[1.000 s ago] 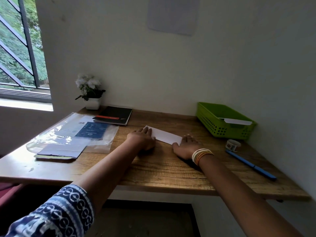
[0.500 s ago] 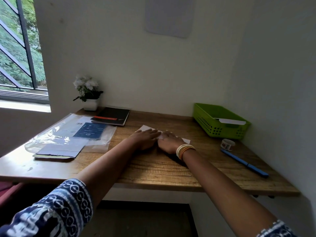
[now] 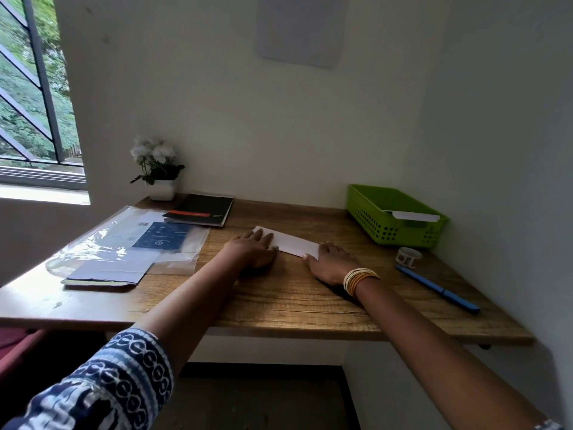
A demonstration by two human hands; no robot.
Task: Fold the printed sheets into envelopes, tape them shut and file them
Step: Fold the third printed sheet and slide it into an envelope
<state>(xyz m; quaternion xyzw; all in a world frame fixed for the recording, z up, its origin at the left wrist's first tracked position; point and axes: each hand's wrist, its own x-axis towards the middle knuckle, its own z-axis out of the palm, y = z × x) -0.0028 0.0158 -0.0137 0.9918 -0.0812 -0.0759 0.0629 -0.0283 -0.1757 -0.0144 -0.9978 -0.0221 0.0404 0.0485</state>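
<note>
Both hands lie flat, fingers straight, grasping nothing: the left hand point(image 3: 252, 251) and right hand point(image 3: 330, 264) press the ends of a folded white paper strip point(image 3: 294, 242) on the wooden worktop point(image 3: 279, 299). Folding looks underway; taping and filing remain. Right of the right hand sit a tape roll point(image 3: 408, 256) and blue pen point(image 3: 437, 288); beyond, a green plastic basket point(image 3: 393, 225) already holds one white envelope point(image 3: 415, 216). Nothing blocks the way.

soft daylight enters from the window point(image 3: 34, 88) at the left, leaving the room fairly dim and the walls grey-green. glare streaks the clear plastic sleeve point(image 3: 124, 243) and washes the near-left desk top point(image 3: 294, 305). faint shadows sit under both forearms. wide-angle bending curves the frame edges, and the patterned sleeve point(image 3: 117, 383) at the bottom looks soft
</note>
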